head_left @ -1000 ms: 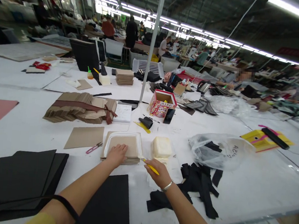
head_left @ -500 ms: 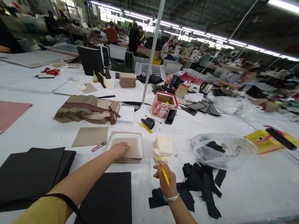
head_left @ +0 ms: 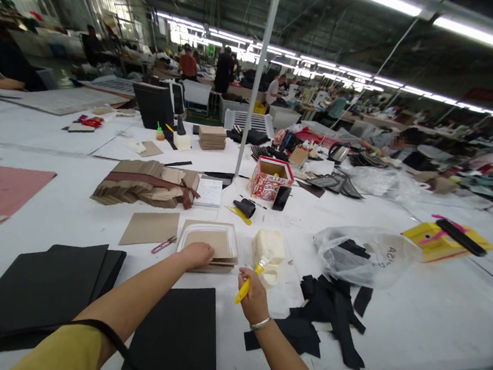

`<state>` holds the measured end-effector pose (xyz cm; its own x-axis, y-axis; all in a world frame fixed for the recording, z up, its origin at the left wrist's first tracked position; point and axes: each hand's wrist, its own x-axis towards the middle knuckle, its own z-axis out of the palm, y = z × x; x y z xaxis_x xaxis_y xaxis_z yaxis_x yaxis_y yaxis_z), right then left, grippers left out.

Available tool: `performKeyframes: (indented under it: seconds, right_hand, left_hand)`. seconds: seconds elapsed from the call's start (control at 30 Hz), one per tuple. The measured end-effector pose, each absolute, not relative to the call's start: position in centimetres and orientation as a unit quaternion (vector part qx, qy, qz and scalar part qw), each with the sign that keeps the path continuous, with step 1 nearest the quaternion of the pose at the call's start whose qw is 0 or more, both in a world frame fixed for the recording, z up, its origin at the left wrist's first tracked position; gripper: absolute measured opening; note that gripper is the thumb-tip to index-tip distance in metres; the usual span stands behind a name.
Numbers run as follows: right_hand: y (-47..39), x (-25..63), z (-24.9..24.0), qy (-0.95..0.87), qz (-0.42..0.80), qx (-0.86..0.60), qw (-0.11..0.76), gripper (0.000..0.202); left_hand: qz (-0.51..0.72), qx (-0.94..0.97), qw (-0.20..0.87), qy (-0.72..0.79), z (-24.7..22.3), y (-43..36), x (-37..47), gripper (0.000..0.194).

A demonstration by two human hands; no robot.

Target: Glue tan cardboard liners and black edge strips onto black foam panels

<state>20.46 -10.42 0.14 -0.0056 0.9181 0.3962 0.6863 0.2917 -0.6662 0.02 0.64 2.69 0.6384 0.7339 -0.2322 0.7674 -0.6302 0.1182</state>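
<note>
Two hands work near the front edge of the white worktop [head_left: 391, 315]. The left hand [head_left: 197, 255] lies flat, fingers together, pressing on the near edge of a stack of tan card pieces [head_left: 208, 245] that carries a clear plastic frame on top. The right hand [head_left: 252, 293] is closed in a fist-like grip round a yellow-handled brush [head_left: 249, 279], whose bristle end touches or dips at a small white tub [head_left: 268, 250] just to the right of the stack — I cannot tell whether the bristles are loaded.

Several risks follow from this layout. If the brush carries glue, a drip on the way across could land on the bare worktop or on the black sheet [head_left: 177, 335] lying at the front edge between the two arms. The tub stands close to the stack, so a nudge from the right wrist might tip it onto the cards. Pressure from only one edge could let the top card or the frame slide — the stack already looks slightly uneven. Black offcuts [head_left: 330, 315] lie loose to the right and could stick to a wet brush.
</note>
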Motion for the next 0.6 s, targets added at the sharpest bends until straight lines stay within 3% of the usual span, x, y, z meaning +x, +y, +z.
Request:
performKeyframes:
  seconds: [0.2,0.3,0.37,0.47,0.6]
  right_hand:
    - [-7.1,17.9,-2.4,-0.742,0.033,-0.615,0.265,0.013]
    - [-6.1,17.0,-1.9,-0.749,0.026,-0.625,0.218,0.009]
    - [-6.2,16.2,-0.6,-0.74,0.046,-0.624,0.248,0.01]
    - [-7.1,14.2,2.0,-0.697,0.133,-0.608,0.356,0.016]
    - [-8.8,11.5,4.5,-0.593,0.247,-0.623,0.447,0.019]
  left_hand:
    - [-0.008,0.874,0.054,0.483,5.6,-0.2,-1.1,0.024]
    - [0.177,0.791,0.048,0.584,8.5,-0.1,-3.6,0.02]
    - [0.362,0.667,0.109,0.642,10.1,-0.5,-5.4,0.014]
    - [0.583,0.434,0.309,0.614,10.8,-2.3,-6.8,0.02]
    - [0.692,0.245,0.483,0.478,9.5,-6.2,-6.0,0.035]
